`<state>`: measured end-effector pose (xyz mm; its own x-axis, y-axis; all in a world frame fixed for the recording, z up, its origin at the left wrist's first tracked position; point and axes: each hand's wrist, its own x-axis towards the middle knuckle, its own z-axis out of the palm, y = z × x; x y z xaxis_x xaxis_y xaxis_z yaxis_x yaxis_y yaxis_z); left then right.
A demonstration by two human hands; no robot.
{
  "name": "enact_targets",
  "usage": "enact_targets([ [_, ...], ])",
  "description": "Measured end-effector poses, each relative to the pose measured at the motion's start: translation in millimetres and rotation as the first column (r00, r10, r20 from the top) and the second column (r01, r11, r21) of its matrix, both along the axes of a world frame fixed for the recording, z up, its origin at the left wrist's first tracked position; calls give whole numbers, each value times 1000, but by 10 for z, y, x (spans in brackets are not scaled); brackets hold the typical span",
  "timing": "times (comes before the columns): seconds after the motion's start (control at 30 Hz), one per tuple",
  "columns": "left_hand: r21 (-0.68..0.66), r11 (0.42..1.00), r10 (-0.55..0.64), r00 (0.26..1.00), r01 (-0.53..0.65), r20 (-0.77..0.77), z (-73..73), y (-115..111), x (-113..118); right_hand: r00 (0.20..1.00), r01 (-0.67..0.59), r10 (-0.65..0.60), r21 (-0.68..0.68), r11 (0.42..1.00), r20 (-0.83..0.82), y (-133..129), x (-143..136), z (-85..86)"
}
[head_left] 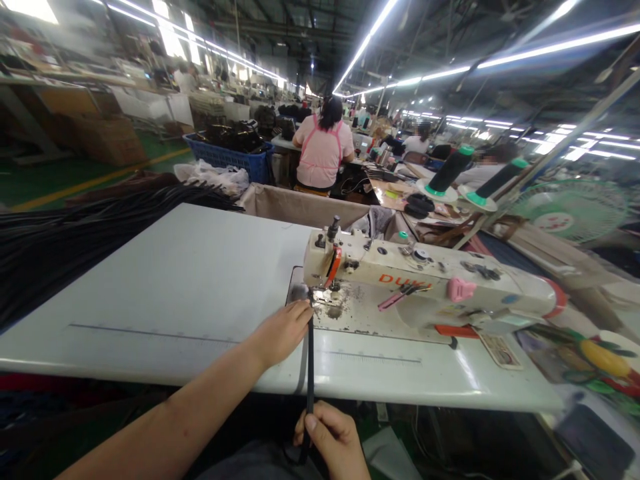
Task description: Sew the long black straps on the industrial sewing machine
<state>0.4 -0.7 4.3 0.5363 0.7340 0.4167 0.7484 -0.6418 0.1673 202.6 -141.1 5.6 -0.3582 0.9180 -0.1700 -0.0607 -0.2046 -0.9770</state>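
A narrow black strap (311, 367) runs from the presser foot of the sewing machine (365, 267) straight toward me and over the table's front edge. My left hand (284, 335) lies on the white table with its fingers closed on the strap, close to the needle area. Below the edge, my right hand (331, 432) pinches the same strap between thumb and fingers. Its lower end hangs near my lap, partly hidden by that hand. A pink-handled tool (397, 297), perhaps thread snips, rests against the machine body.
Many black straps (100, 233) are heaped at the table's left. Two dark thread cones (450, 172) stand behind the machine, with a green fan (570, 210) to the right. Ahead are a fabric-lined bin (300, 203), a blue basket (230, 157) and a seated person (325, 150).
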Motion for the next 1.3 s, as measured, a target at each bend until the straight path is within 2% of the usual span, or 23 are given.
enact_targets([
  [0.1,36,999,-10,1000,11,-25,60,-25,3,1000,-6,6,15,1000,-25,-1,1,-27],
  [0.3,86,996,-17,998,22,-61,83,-56,-4,1000,-13,17,170,985,-22,-14,-47,-259],
  [0.37,92,996,-17,998,22,-60,67,-54,-8,1000,13,-10,183,983,-19,-8,-73,-241],
  [0.47,82,996,-18,998,23,-61,46,-49,-10,993,76,-92,199,977,70,21,-102,-92],
  [0.53,70,997,-22,997,27,-72,44,-48,-8,981,107,-133,178,978,143,49,-110,26],
  [0.6,62,998,-22,996,27,-82,52,-49,-4,976,133,-147,93,987,160,70,-115,103],
  [0.7,62,998,-20,997,25,-81,66,-53,-1,985,154,-148,-64,986,93,72,-125,128],
  [0.77,62,998,-20,997,25,-78,71,-54,0,987,153,-146,-112,982,66,55,-130,114],
  [0.93,79,996,-23,997,28,-73,56,-48,1,989,144,-136,-138,980,66,9,-98,70],
  [1.3,84,996,-31,998,35,-53,40,-55,-9,988,144,-138,-96,985,62,-26,-73,-83],
])
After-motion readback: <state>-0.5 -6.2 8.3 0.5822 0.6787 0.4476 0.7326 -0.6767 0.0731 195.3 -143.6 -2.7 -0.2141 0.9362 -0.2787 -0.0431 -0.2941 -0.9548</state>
